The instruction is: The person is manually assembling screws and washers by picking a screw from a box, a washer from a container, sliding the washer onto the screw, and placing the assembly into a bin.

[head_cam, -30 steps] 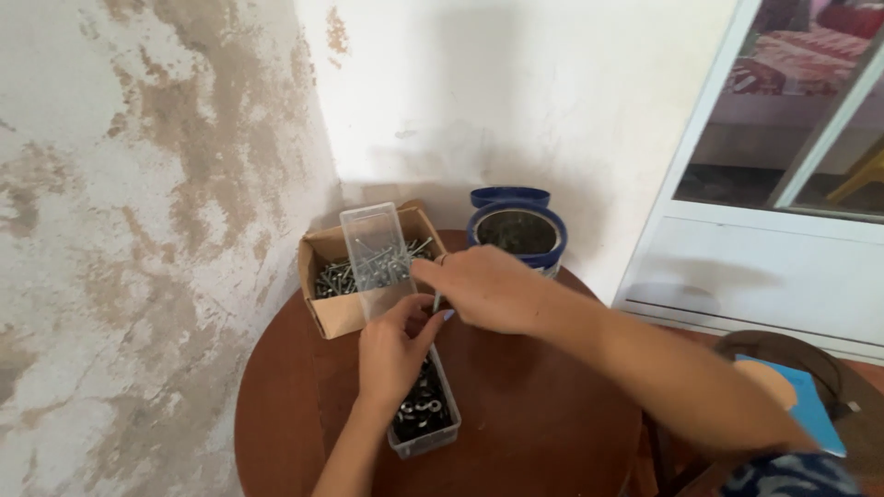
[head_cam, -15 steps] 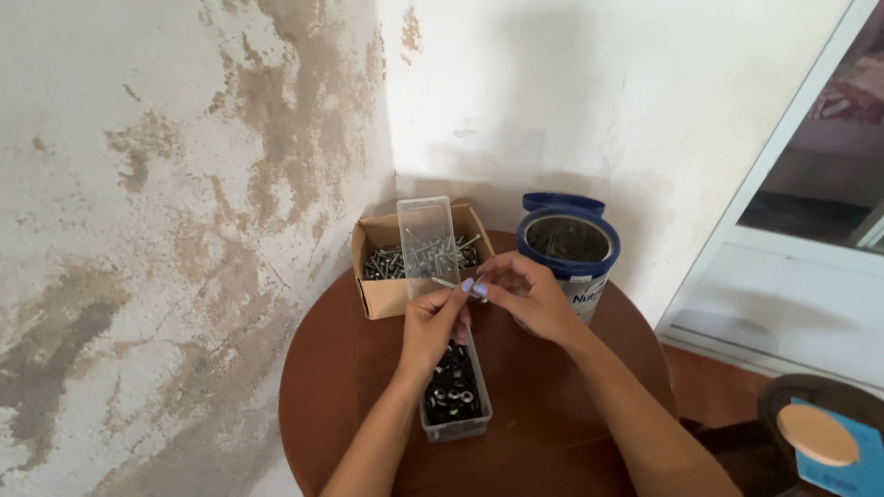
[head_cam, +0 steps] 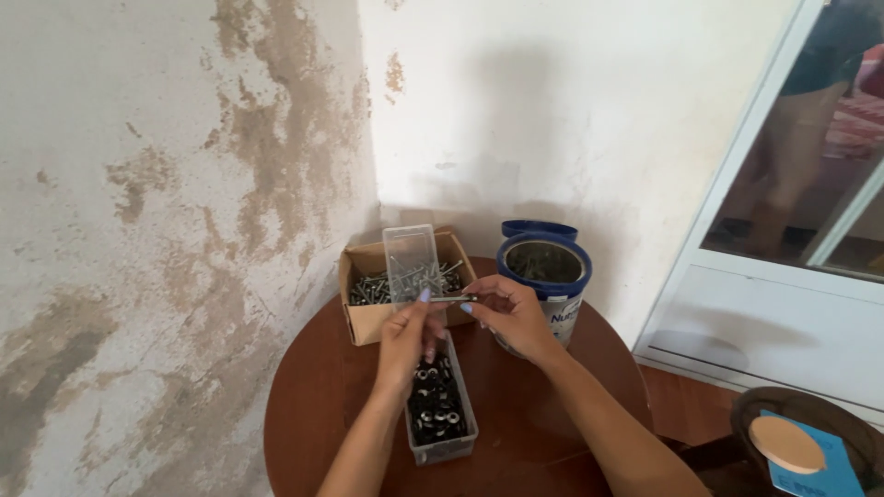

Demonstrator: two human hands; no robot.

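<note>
Bright daylight from right — soft shadows, sharp

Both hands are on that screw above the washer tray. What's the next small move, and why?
Probably slide a washer down the screw. The left hand and right hand pinch it level between them over the clear tray of washers, with the cardboard box of screws behind.

A blue tin can [head_cam: 545, 276] stands open on the round brown table [head_cam: 313, 433], its blue lid [head_cam: 539, 227] behind it. Stained plaster wall [head_cam: 166, 184] at left.
</note>
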